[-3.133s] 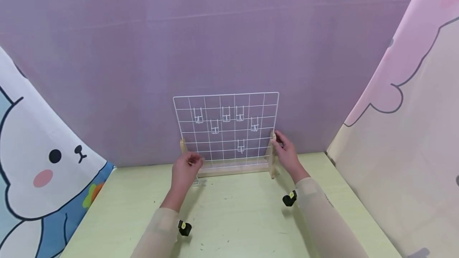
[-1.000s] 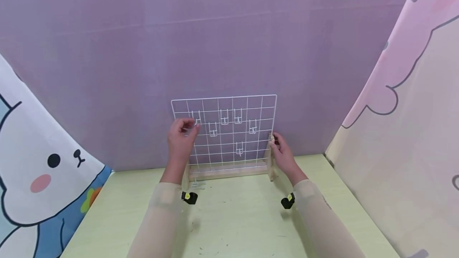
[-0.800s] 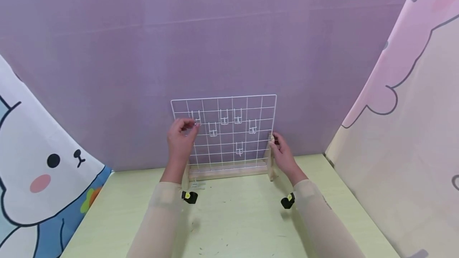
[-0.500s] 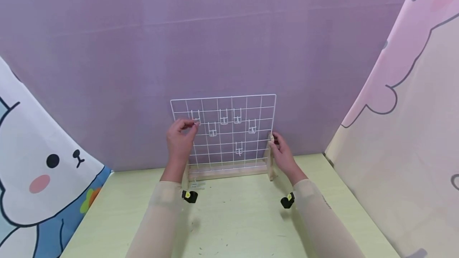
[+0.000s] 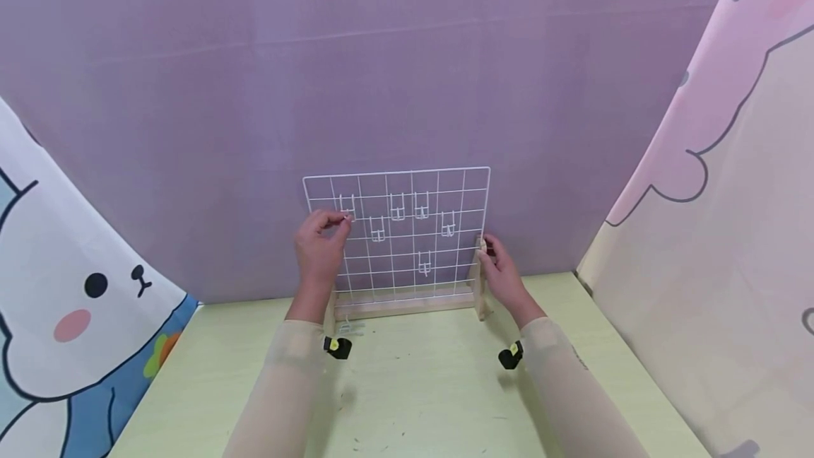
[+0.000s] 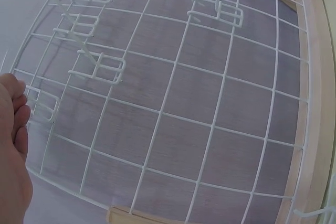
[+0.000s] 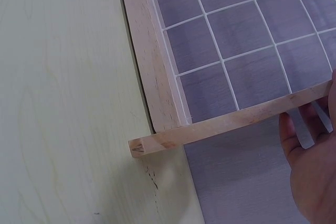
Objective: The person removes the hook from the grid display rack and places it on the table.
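A white wire grid panel (image 5: pixel 397 172) stands upright in a wooden stand (image 5: pixel 407 309) at the back of the table. Several white wire hooks hang on it, among them a low one (image 5: pixel 425 263). My left hand (image 5: pixel 320 253) pinches the upper-left wire hook (image 5: pixel 347 202) between thumb and forefinger. In the left wrist view, the fingers partly cover that hook (image 6: pixel 44 103). Over on the right, my right hand (image 5: pixel 506 278) grips the stand's side post (image 5: pixel 481 299), fingers behind it near the top. The right wrist view shows thumb and fingers at this post (image 7: pixel 231 120).
A loose white hook (image 5: pixel 345 328) lies on the pale table (image 5: pixel 420 387) by the stand's left foot. Behind the panel hangs a purple backdrop (image 5: pixel 407 90). Printed cloths flank the table, a white rabbit (image 5: pixel 63 246) on the left and a pink shape (image 5: pixel 731 104) on the right.
Since the oldest frame, my left hand has risen from the panel's lower left to the upper-left hook, where it has stayed for the last second. The right hand keeps its place on the post.
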`<state>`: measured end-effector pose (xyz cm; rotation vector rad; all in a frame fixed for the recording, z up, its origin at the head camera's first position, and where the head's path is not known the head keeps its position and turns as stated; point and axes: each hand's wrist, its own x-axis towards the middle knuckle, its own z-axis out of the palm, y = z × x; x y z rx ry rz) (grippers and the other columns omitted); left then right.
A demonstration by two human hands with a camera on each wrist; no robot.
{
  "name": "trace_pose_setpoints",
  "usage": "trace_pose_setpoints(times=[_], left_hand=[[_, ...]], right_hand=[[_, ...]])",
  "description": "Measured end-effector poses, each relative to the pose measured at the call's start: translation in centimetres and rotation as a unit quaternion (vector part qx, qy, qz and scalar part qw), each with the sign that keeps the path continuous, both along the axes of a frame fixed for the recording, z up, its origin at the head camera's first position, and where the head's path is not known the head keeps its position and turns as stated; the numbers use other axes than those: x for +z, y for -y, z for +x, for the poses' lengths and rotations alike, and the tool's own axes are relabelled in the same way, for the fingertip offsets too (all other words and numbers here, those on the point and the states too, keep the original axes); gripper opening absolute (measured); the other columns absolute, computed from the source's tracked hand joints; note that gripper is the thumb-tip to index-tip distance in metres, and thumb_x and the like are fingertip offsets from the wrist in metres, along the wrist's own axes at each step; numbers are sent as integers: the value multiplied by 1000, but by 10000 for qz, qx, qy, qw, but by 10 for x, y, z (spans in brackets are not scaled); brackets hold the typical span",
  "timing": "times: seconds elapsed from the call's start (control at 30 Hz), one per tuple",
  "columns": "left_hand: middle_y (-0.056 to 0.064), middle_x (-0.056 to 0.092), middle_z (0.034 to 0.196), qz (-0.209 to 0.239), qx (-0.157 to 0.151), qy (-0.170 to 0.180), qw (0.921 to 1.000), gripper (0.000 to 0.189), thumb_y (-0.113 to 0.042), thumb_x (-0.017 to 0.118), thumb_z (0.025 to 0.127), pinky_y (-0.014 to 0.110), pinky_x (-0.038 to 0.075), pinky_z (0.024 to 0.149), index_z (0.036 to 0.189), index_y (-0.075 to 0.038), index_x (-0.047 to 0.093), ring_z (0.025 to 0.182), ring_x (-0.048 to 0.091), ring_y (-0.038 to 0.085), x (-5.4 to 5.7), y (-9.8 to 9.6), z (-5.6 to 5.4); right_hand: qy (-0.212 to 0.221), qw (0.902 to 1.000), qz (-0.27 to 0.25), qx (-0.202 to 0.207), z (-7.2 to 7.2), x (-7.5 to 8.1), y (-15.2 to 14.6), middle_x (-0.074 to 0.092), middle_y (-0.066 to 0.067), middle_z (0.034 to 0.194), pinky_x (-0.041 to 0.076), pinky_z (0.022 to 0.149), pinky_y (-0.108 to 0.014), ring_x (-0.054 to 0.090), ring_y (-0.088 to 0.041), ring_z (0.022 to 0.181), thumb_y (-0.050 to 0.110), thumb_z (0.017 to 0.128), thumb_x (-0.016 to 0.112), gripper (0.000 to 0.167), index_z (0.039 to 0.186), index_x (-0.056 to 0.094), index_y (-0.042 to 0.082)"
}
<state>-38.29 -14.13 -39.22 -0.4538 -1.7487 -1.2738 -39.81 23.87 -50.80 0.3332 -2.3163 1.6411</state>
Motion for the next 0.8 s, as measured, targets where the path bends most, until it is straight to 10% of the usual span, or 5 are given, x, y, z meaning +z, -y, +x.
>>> trace_pose_setpoints(times=[0.4,0.8], left_hand=[[20,79,93,229,99,-523,9983,5,5,83,93,21,53,87,90,2,81,88,71,31,10,-3,4],[27,76,91,404,56,-707,9967,6,17,80,89,21,53,86,88,13,76,87,69,40,34,-15,34]], right_hand=[[-57,10000,-42,-4,0,0,1,54,-25,151,52,111,-60,56,-40,133,29,120,49,52,169,38,12],[-69,9999,-92,0,0,0,1,54,-27,151,51,113,-62,56,-42,134,28,120,49,53,169,37,11]])
